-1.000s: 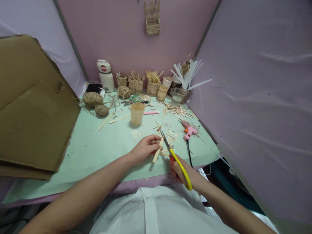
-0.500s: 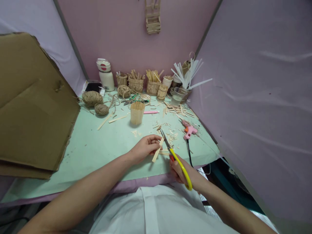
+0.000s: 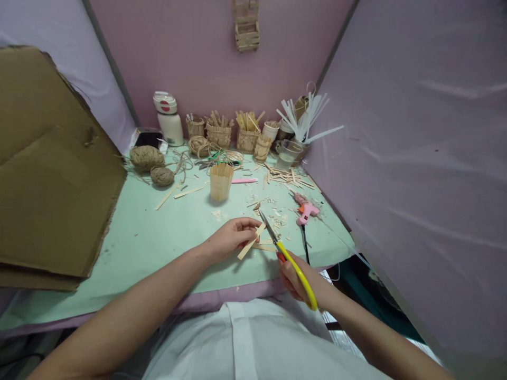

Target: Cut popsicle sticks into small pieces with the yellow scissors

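Observation:
My left hand pinches a flat pale wooden strip, which slants from lower left to upper right. My right hand is closed round the scissors, which have yellow and red handles. Their blades point up and left, beside the strip's upper end. Another pale strip lies on the table below the blades. Beyond my hands stands a small cup of upright wooden slats. Small wood scraps are scattered behind the scissors.
A pink glue gun with a black cord lies at the right. Twine balls, a white bottle and stick-filled containers stand along the back. Large cardboard fills the left. Loose sticks lie back right.
The strip in my left hand has tilted, its lower end swinging left. The scissors have turned slightly, their yellow handle a little further right. The whole view has shifted slightly.

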### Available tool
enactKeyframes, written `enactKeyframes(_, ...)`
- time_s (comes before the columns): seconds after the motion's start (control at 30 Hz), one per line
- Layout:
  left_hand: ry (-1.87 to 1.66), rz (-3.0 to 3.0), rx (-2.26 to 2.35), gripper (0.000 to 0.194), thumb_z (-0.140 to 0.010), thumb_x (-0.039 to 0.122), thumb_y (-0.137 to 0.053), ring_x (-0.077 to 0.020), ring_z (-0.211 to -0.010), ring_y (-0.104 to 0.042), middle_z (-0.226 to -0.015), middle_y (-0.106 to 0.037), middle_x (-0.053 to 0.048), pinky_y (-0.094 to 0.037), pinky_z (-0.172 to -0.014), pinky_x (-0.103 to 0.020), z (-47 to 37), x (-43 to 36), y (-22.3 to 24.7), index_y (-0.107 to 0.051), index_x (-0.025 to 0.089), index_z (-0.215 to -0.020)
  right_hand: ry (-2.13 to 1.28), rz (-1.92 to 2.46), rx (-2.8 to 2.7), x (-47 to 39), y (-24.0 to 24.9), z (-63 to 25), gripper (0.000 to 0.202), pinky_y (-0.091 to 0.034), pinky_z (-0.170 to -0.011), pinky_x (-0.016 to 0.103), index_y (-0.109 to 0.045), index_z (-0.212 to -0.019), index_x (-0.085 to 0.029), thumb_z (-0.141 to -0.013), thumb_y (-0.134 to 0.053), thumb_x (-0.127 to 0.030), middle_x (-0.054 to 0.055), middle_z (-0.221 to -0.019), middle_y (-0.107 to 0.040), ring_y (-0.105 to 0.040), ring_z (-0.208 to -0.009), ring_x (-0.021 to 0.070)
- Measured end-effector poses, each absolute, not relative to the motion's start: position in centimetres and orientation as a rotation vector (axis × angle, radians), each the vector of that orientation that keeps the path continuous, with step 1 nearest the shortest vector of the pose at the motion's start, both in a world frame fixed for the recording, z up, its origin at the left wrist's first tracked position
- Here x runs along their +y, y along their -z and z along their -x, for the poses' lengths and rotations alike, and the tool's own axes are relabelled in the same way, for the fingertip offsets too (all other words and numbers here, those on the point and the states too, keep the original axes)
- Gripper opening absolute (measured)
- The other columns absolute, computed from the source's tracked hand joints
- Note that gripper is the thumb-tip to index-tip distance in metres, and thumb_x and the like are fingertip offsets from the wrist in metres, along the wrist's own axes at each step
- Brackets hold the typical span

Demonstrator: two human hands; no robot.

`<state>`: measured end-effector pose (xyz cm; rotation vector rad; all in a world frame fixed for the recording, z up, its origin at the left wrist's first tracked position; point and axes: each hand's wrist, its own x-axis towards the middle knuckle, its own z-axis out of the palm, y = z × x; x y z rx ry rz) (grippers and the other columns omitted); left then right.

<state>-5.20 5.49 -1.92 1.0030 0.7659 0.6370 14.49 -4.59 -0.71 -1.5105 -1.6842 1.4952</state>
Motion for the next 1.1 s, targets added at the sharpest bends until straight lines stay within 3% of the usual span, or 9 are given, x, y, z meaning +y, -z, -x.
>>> enactKeyframes(0.3, -0.563, -1.082, 0.785, 0.029, -0.065, 0.025, -0.068, -0.0111, -0.060, -0.055, -0.071, -0.065, -0.004, -0.035, -0.055, -0.022, 5.6, 5.9, 1.9, -0.070, 0.014, -0.092, -1.556, 1.525, -1.708, -5.5, -0.2, -15.5, 0.057, -0.023, -0.035, 0.019, -0.034, -0.078, -0.023, -0.083, -0.030, -0.080, -0.009, -0.054, -0.037, -0.030, -0.037, 0.0053)
enactKeyframes(0.5, -0.424, -1.240, 0.826, 0.031, -0.068, 0.027, -0.064, -0.0051, -0.042, -0.033, -0.066, -0.061, 0.000, -0.019, -0.042, -0.022, 5.9, 6.0, 0.8, -0.072, 0.015, -0.096, -1.636, 1.508, -1.683, -6.1, -1.2, -15.8, 0.059, -0.017, -0.035, 0.020, -0.037, -0.075, -0.022, -0.082, -0.032, -0.081, -0.007, -0.054, -0.036, -0.026, -0.038, 0.0056)
enactKeyframes(0.73, -0.342, -1.379, 0.815, 0.029, -0.071, 0.028, -0.062, -0.0077, -0.047, -0.037, -0.068, -0.064, -0.002, -0.023, -0.043, -0.022, 5.6, 6.1, 0.4, -0.074, 0.015, -0.093, -1.794, 1.501, -1.562, -6.5, -0.9, -17.2, 0.045, -0.016, -0.036, 0.020, -0.038, -0.077, -0.022, -0.090, -0.041, -0.065, -0.007, -0.052, -0.035, -0.027, -0.038, 0.0060)
enactKeyframes(0.87, -0.306, -1.466, 0.758, 0.029, -0.074, 0.030, -0.061, -0.0099, -0.055, -0.046, -0.073, -0.066, -0.003, -0.030, -0.049, -0.022, 5.6, 6.4, 0.7, -0.075, 0.016, -0.095, -1.822, 1.565, -1.518, -6.8, -0.9, -17.7, 0.040, -0.021, -0.034, 0.019, -0.040, -0.081, -0.022, -0.095, -0.035, -0.059, -0.008, -0.049, -0.034, -0.026, -0.036, 0.0062)
enactKeyframes(0.97, -0.314, -1.501, 0.734, 0.029, -0.074, 0.031, -0.062, -0.0115, -0.063, -0.052, -0.074, -0.067, -0.004, -0.036, -0.056, -0.022, 5.6, 6.6, 0.8, -0.074, 0.015, -0.095, -1.800, 1.553, -1.540, -6.9, -0.8, -17.8, 0.043, -0.023, -0.032, 0.018, -0.038, -0.079, -0.022, -0.093, -0.036, -0.063, -0.009, -0.051, -0.035, -0.027, -0.035, 0.0051)
enactKeyframes(1.1, -0.331, -1.464, 0.798, 0.036, -0.074, 0.036, -0.065, -0.0093, -0.057, -0.047, -0.073, -0.064, -0.002, -0.033, -0.052, -0.022, 5.4, 6.5, 1.0, -0.069, 0.013, -0.101, -1.649, 1.626, -1.595, -6.7, -0.7, -17.4, 0.053, -0.024, -0.032, 0.016, -0.034, -0.077, -0.022, -0.086, -0.036, -0.075, -0.009, -0.055, -0.038, -0.032, -0.036, 0.0040)
